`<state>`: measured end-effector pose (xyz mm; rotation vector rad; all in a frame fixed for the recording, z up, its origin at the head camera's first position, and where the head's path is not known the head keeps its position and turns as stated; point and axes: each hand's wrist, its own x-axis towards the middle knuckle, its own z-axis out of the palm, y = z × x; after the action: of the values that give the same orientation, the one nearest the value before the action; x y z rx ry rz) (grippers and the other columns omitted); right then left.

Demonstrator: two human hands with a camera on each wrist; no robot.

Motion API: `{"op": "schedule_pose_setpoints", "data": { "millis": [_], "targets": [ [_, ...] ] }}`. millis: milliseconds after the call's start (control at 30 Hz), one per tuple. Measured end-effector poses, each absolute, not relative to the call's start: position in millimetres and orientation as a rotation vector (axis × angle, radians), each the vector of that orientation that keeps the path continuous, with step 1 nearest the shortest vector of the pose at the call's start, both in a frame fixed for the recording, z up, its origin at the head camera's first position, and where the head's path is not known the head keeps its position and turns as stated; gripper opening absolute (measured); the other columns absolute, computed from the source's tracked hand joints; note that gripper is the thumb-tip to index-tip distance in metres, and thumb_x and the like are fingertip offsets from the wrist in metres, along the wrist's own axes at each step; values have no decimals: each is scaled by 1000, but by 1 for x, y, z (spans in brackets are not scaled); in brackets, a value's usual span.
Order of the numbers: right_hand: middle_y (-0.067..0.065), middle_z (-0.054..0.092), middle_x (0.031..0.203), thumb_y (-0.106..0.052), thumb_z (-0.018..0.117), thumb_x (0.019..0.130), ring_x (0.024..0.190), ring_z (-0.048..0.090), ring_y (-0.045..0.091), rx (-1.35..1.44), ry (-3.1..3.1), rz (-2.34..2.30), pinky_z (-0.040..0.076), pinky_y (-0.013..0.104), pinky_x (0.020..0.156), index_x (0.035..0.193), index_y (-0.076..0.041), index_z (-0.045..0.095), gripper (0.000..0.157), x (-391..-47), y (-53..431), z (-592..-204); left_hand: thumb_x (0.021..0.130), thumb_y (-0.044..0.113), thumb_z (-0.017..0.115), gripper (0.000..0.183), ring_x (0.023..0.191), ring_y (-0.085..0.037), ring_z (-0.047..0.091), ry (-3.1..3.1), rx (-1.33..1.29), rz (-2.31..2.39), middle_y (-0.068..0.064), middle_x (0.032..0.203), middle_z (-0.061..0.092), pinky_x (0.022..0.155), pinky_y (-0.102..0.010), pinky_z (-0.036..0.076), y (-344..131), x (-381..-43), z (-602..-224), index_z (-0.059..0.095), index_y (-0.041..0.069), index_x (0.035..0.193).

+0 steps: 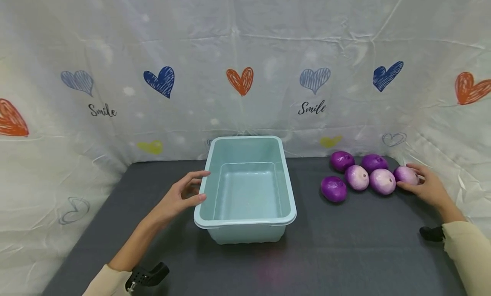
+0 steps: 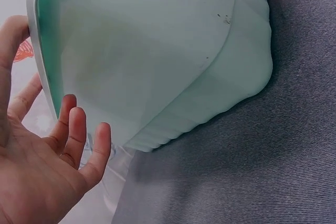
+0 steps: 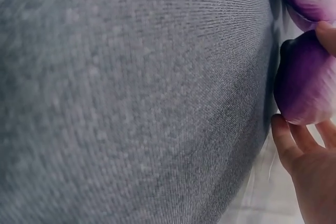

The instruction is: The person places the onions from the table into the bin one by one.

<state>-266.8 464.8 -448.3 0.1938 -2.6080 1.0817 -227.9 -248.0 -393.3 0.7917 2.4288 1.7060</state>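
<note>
And there's the left hand (image 1: 183, 191), thumb and forefinger reaching forward, parted, the other fingers (image 2: 100, 148) loosely bent beside them, forearm (image 1: 139, 240) slanting back behind! Well apart to their right, the right hand (image 1: 431, 188) pinches, thumb facing curved fingers, wrist just behind them.

raised tub wall (image 1: 251, 234), gap beside, onions (image 1: 333, 189) beyond

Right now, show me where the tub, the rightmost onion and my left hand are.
Tub (image 1: 245, 223): head view, on the near rim.
Rightmost onion (image 1: 405, 175): head view, on the middle of its visible side.
Left hand (image 2: 39, 174): left wrist view, on the palm.
</note>
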Motion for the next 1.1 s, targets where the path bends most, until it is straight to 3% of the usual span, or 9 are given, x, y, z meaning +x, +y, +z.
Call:
{"op": "schedule_pose_setpoints", "data": {
  "millis": [100,267,300,433,533,600,767,933,1100],
  "targets": [
    [45,41,136,-13,79,90,115,45,60,151,-2632,1086,34,9,72,141,14,43,68,-265,464,-445,99,9,67,56,100,-34,59,2461,800,1685,-19,129,55,83,-43,50,-249,-229,-391,47,13,151],
    [45,37,141,-23,79,92,119,42,66,61,-2690,1050,42,21,76,147,10,39,75,-260,463,-437,98,8,68,55,96,-31,57,2478,797,1697,-18,123,53,80,-39,50,-248,-228,-389,50,10,149],
    [45,36,142,-24,78,92,119,41,67,51,-2696,1046,47,29,81,148,9,38,77,-259,463,-435,97,7,69,54,95,-30,56,2484,798,1697,-18,122,53,80,-38,49,-247,-229,-388,51,9,148],
    [42,34,146,-26,78,93,121,41,66,36,-2668,1066,48,22,83,151,7,36,79,-255,460,-426,97,7,70,52,93,-28,55,2497,807,1689,-17,117,53,77,-36,49,-248,-232,-387,54,8,146],
    [37,34,150,-25,78,93,124,41,62,50,-2624,1089,36,5,73,153,4,36,79,-252,456,-419,96,8,71,50,90,-28,54,2503,823,1672,-17,112,52,75,-35,48,-249,-235,-385,56,7,144],
    [34,34,151,-23,79,93,125,41,59,69,-2592,1102,35,3,75,154,2,37,79,-250,451,-415,96,7,72,48,88,-26,53,2507,836,1665,-18,109,51,73,-35,47,-249,-237,-383,57,5,142],
    [28,37,152,-23,79,93,126,45,45,90,-2541,1110,36,3,77,155,-5,40,76,-251,437,-406,96,7,71,45,80,-22,50,2528,868,1659,-18,102,47,68,-33,46,-247,-243,-380,58,2,139],
    [21,41,152,-17,79,92,122,50,13,148,-2482,1158,39,5,81,155,-9,43,73,-255,421,-396,96,6,71,45,77,-21,49,2536,867,1689,-18,101,46,66,-32,43,-245,-247,-380,58,1,139],
    [14,45,148,-8,79,90,116,49,-1,228,-2435,1239,41,8,85,153,-9,47,71,-259,401,-387,97,5,69,44,75,-26,48,2531,869,1713,-29,101,44,65,-32,43,-245,-248,-385,58,2,140]
  ]
}}
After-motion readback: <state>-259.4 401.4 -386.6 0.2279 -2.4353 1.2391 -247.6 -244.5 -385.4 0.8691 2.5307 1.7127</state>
